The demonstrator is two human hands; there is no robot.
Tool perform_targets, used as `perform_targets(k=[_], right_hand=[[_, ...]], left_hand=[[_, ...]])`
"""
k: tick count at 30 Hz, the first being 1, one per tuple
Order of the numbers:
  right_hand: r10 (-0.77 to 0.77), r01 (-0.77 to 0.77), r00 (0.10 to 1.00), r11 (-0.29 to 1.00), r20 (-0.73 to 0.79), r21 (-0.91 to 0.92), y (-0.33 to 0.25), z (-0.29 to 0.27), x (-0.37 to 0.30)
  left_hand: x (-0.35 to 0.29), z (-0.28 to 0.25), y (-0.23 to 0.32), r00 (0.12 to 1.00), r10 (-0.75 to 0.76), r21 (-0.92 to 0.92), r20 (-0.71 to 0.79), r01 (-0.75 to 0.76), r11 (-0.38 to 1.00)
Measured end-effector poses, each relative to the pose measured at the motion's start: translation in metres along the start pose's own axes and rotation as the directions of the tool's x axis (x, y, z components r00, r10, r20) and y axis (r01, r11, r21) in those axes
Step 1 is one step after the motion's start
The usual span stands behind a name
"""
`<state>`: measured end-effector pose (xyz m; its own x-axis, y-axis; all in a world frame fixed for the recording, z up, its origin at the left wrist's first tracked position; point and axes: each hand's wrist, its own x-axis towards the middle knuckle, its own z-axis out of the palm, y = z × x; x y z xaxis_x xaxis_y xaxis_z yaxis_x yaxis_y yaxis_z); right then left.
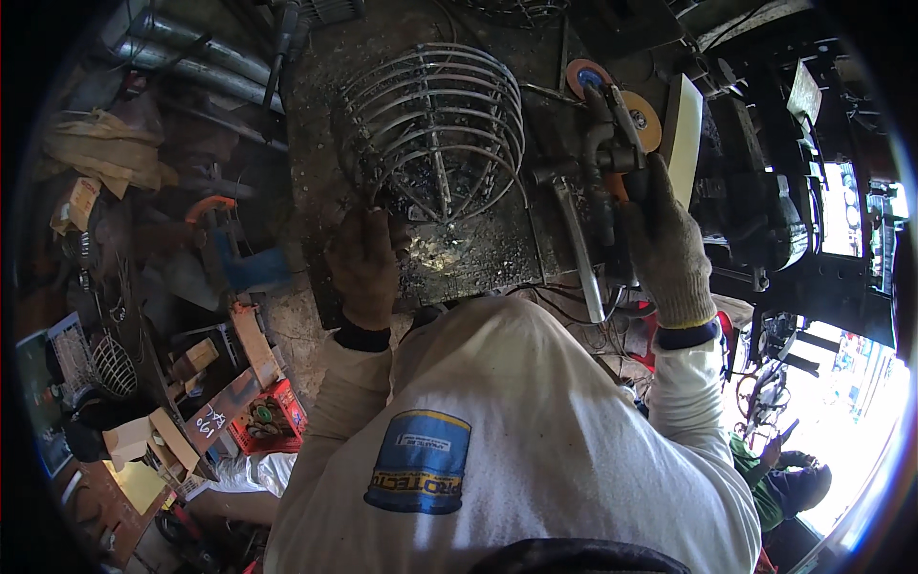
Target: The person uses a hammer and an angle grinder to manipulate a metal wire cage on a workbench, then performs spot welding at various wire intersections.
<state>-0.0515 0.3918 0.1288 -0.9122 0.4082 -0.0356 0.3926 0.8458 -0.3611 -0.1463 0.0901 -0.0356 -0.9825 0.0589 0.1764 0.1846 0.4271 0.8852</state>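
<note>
- Shirt (574, 421), white, long-sleeved, blue patch on the front; nearest the camera.
- Left hand (365, 268), gloved, fingers curled, at the desk's near left corner, just beside the basket; whether clenched on anything, cannot tell.
- Wire basket (435, 139), round-ribbed, grey, pointed end toward the desk's (320, 86) near edge, wide end toward the far edge.
- Right hand (666, 249), gloved, fingers stretched toward the far edge, at the clamp; whether grasping it, cannot tell.
- Metal clamp (626, 158), dark, right of the basket.
- Hammer (579, 249), between basket and right hand, handle toward the near edge.
- Two discs (643, 122), orange-toned, beyond the clamp.
</note>
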Motion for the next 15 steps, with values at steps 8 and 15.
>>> perform_targets(k=[8,15], right_hand=[[0.078,-0.078,0.997,0.997,0.022,0.014,0.017,0.011,-0.003],[0.204,-0.187,0.979,0.943,-0.032,0.274,0.017,0.005,-0.005]], left_hand=[[0.002,0.003,-0.018,0.687,0.727,0.714,0.021,-0.519,0.47],[-0.014,0.005,-0.026,0.994,0.099,0.113,-0.041,-0.094,0.989]])
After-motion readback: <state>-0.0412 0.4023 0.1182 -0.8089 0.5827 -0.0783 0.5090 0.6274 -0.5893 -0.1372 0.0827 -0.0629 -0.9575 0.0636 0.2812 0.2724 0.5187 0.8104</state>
